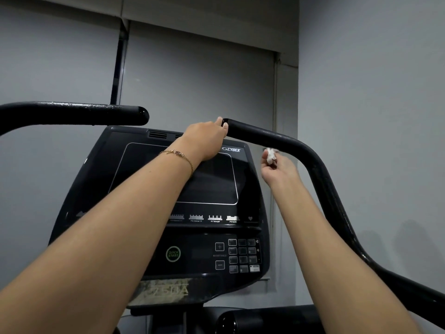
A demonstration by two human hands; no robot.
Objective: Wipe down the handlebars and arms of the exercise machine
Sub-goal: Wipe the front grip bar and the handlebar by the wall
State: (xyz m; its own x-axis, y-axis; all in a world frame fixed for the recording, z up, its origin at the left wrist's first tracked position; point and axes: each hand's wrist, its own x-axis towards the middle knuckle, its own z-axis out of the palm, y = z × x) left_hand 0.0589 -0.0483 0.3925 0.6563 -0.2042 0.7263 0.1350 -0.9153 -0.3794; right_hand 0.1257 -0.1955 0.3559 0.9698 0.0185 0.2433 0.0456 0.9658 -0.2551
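- Tissue wad, small white crumpled: soft & flimsy; right hand pinches it just under black curved handlebar.
- Left hand grips handlebar's tip w/ fingertips; looks rigid.

Open air lies between the tip of the left handlebar and the tip of the right handlebar, though the left hand, holding that right tip, fills part of the gap. The console blocks the room below. The right hand, pinching a white wad, sits in the narrow pocket between console and bar. The wall stands beyond.
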